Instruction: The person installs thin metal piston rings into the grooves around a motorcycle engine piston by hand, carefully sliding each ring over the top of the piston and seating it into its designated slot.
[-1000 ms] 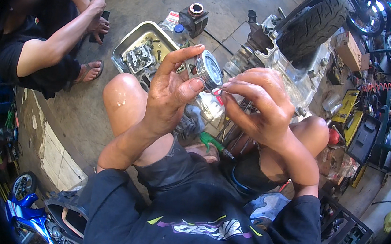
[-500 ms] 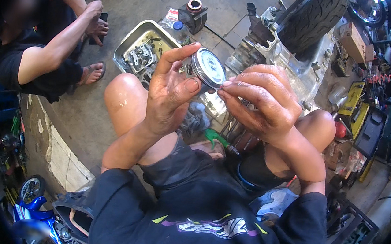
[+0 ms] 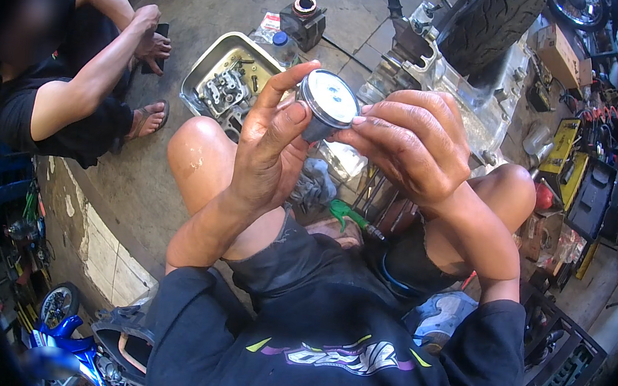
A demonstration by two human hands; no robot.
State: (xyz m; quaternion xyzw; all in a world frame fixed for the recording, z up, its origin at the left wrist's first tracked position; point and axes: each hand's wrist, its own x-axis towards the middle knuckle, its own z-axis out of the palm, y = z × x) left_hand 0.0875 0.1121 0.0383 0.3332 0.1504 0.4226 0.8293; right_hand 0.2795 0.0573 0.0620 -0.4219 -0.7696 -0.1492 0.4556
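An engine piston (image 3: 331, 97) is held up over my knees, its bright round crown tilted toward me and dark ring grooves showing below the edge. My left hand (image 3: 273, 141) is closed round its left side, thumb on the near side and index finger at the far rim. From the right, my right hand (image 3: 414, 140) pinches thumb and fingertips together at the piston's grooved edge. Whether a thin ring lies between those fingertips is too small to tell. Below the hands, a green air blow gun (image 3: 348, 215) and a grey rag (image 3: 315, 186) lie between my legs.
A tray (image 3: 201, 56) of metal engine parts and bolts sits ahead on the left. The engine case (image 3: 473, 108) with a tyre (image 3: 492, 32) stands ahead on the right. Another person (image 3: 81, 89) sits at the left. Toolboxes (image 3: 584, 197) line the right side.
The piston and both hands have shifted slightly left. The crown has turned a little and catches more light. My right fingertips stay at its edge.
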